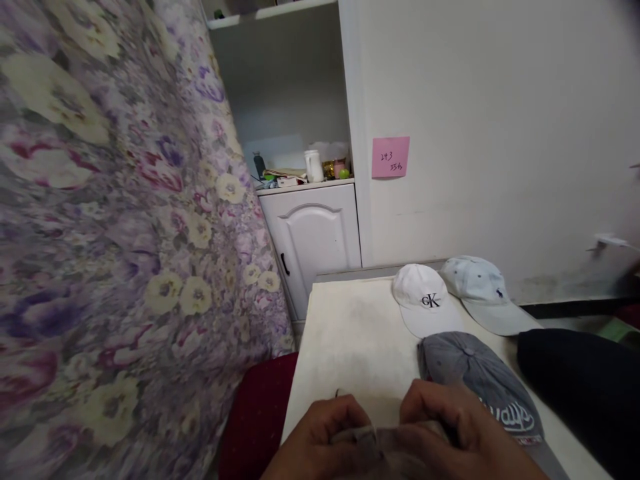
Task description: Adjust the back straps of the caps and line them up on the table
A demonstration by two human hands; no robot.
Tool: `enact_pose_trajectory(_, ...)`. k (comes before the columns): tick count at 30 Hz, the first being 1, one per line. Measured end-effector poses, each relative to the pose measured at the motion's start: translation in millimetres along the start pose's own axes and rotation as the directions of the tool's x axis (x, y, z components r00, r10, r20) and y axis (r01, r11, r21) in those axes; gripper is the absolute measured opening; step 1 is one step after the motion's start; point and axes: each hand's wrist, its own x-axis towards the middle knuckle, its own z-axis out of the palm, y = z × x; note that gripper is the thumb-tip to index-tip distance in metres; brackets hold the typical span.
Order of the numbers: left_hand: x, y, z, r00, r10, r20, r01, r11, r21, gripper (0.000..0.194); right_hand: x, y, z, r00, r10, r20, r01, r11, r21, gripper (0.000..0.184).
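At the bottom edge of the view my left hand (325,437) and my right hand (450,427) meet, both with fingers curled around a brownish-grey piece of fabric (373,437), partly hidden under them. They hover over the near end of a white table (350,333). Just beside my right hand lies a dark grey cap (480,380) with lettering on its front. Farther back sit a white cap (423,300) with a black logo and a light blue cap (480,287).
A dark navy cloth item (580,387) lies at the table's right. A floral bed cover (100,233) fills the left. A white cabinet (313,237) holding small bottles stands behind, a pink sticky note (390,157) is on the wall, and a red cushion (260,413) sits below.
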Motion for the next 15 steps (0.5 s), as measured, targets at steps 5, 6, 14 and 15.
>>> enact_pose_trajectory(5, 3, 0, 2.1, 1.000, 0.005, 0.017, -0.004, 1.000, -0.020, 0.031, 3, 9, 5, 1.000, 0.026, -0.010, -0.027, 0.997, -0.075, 0.023)
enact_pose_trajectory(6, 4, 0, 2.5, 1.000, 0.007, 0.016, -0.007, 1.000, -0.016, 0.030, 3, 11, 5, 1.000, 0.018, -0.008, -0.019, 0.998, -0.067, 0.023)
enact_pose_trajectory(14, 3, 2, 2.7, 1.000, 0.001, 0.012, -0.002, 0.999, 0.034, 0.037, 3, 18, 10, 1.000, 0.015, 0.016, -0.015, 1.000, -0.007, 0.017)
enact_pose_trajectory(15, 3, 2, 2.8, 1.000, 0.002, 0.010, -0.002, 0.999, 0.034, 0.037, 4, 18, 10, 1.000, 0.004, 0.017, -0.004, 1.000, -0.011, 0.017)
